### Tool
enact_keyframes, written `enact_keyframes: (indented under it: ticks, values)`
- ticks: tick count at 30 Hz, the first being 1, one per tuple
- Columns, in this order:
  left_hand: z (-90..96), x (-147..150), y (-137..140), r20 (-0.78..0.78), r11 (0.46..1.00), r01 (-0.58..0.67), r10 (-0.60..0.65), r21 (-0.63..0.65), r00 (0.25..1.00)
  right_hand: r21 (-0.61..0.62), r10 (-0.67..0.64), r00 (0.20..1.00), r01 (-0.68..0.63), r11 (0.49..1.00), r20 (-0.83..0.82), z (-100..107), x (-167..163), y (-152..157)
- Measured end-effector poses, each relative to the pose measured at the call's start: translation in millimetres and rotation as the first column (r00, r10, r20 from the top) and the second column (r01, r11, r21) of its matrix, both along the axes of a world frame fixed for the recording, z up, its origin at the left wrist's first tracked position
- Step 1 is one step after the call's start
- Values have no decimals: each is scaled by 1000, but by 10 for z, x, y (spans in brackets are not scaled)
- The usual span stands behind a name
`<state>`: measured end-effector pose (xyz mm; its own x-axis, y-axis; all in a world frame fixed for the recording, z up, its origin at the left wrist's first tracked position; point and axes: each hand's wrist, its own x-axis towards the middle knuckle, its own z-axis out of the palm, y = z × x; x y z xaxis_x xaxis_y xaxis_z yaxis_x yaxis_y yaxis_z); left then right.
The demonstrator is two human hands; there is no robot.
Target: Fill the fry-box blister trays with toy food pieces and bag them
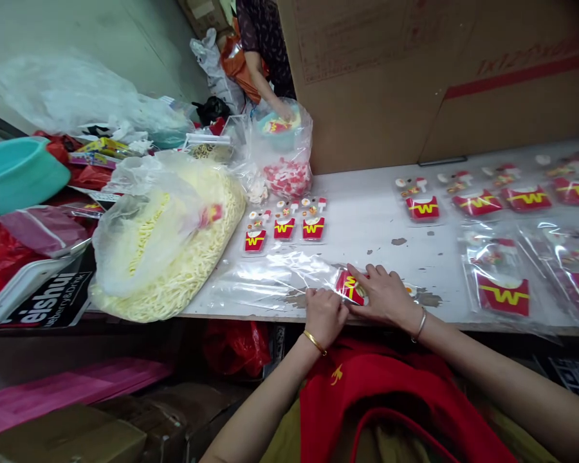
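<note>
A small red toy fries pack (346, 287) with a yellow "W" lies at the table's front edge, at the mouth end of a long clear plastic bag (260, 281). My left hand (325, 316) is closed, its curled fingers pinching the bag's near edge beside the pack. My right hand (386, 296) holds the pack from the right, thumb on the near side and index finger reaching over the top. Part of the pack is hidden under it, and a few small white and yellow pieces (410, 290) show past my fingers.
Three similar packs (284, 229) lie left of centre, and several more (477, 201) line the right side, some bagged (502, 296). A large bag of pale yellow sticks (174, 289) stands left. Beyond, a co-worker's hand (284, 109) reaches into a basin. A cardboard box (367, 83) walls the back.
</note>
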<state>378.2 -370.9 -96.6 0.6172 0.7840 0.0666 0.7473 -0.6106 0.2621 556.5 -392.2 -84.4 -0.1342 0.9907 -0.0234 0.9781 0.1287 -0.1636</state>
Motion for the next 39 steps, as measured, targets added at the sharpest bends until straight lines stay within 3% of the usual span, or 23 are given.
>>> enact_keyframes:
  ticks: [4,7,10,14,16,19,22,26,32,36,39]
  values:
    - [206,204,74,-61,970,233,-238,-75,969,23,159,987,-159,987,-34,-4,165,-2]
    - [401,311,396,-39,906,410,-415,-103,909,121,232,971,-224,967,-58,-44,352,-91]
    - [468,378,807,-54,821,545,-560,-171,826,223,4,992,25,975,-125,-153,484,-282]
    - [374,420,1135,-63,722,630,-670,-286,740,272,-302,900,391,879,-315,-362,546,-552]
    - [317,429,1183,-10,683,664,-699,-305,715,261,-357,839,484,835,-412,-437,549,-622]
    - [272,435,1198,93,633,684,-705,-362,703,207,-349,758,529,823,-552,-479,540,-624]
    - [300,400,1188,153,647,651,-653,-397,742,161,-314,726,502,849,-612,-482,523,-568]
    - [401,214,1093,174,689,607,-593,-395,786,144,-293,774,440,887,-562,-486,502,-514]
    - [337,-117,911,33,771,535,-560,-344,828,140,-285,801,413,900,-526,-461,480,-431]
    - [259,-145,964,82,720,565,-587,-403,806,138,-279,781,420,897,-559,-474,489,-378]
    - [244,-56,992,207,677,568,-541,-468,815,121,-280,738,438,891,-615,-471,475,-377]
